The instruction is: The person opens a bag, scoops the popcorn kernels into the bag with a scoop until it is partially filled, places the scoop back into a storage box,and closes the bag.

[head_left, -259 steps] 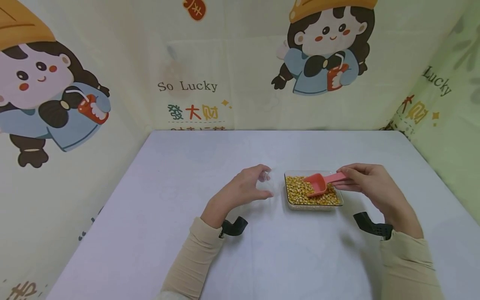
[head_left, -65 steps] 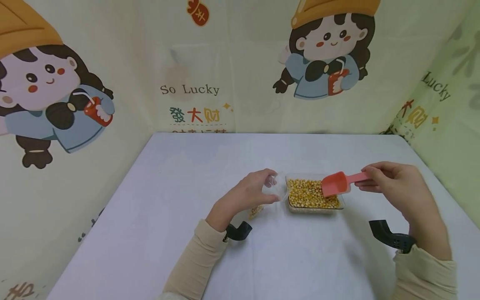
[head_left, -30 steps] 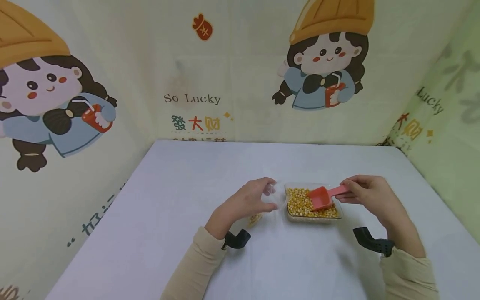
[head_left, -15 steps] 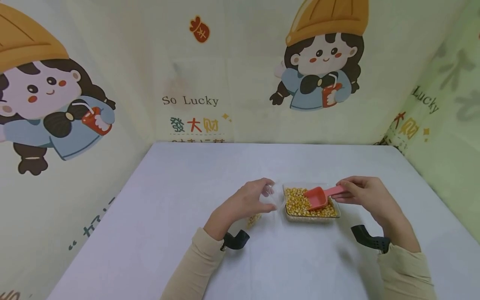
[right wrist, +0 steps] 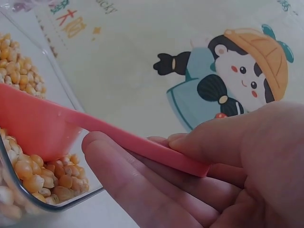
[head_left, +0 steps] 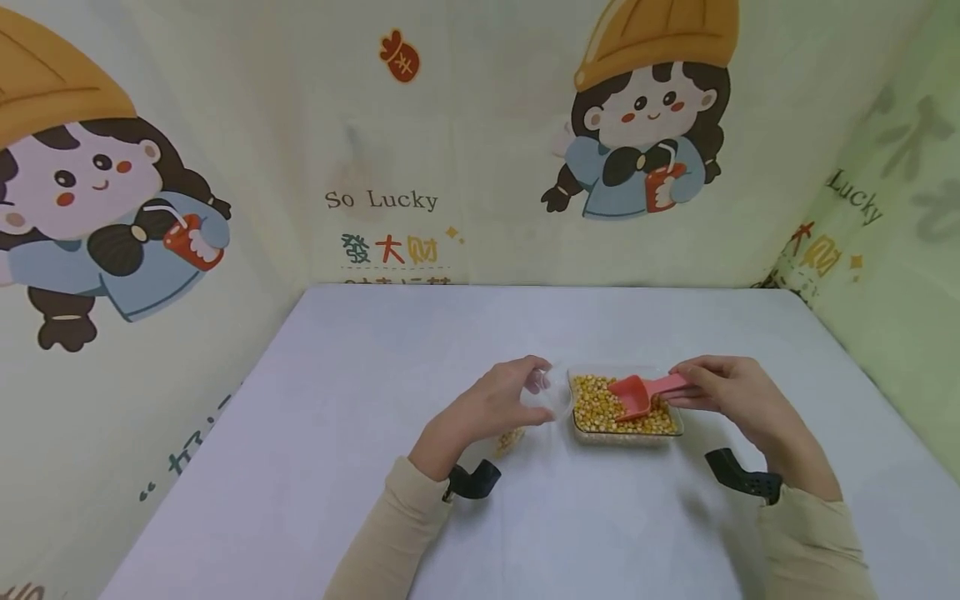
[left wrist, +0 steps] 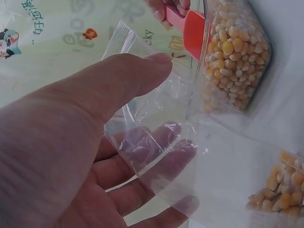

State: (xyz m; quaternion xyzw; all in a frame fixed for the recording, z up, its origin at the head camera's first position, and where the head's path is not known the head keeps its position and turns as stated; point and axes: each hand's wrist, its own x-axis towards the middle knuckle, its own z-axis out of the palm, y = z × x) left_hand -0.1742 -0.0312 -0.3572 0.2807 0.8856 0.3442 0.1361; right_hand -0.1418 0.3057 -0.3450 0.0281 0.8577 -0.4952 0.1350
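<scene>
Right hand (head_left: pixel 738 392) grips a pink plastic scoop (head_left: pixel 634 397) among yellow kernels (head_left: pixel 594 406) in a clear rectangular container (head_left: pixel 624 440); left of it, left hand (head_left: pixel 491 398) holds a transparent plastic bag (left wrist: pixel 213 152).

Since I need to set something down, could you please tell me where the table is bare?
The table is bare left of the left hand, behind the container, and between the sleeves. Crowded from under left hand across to right hand: bag, container, corn, scoop.
</scene>
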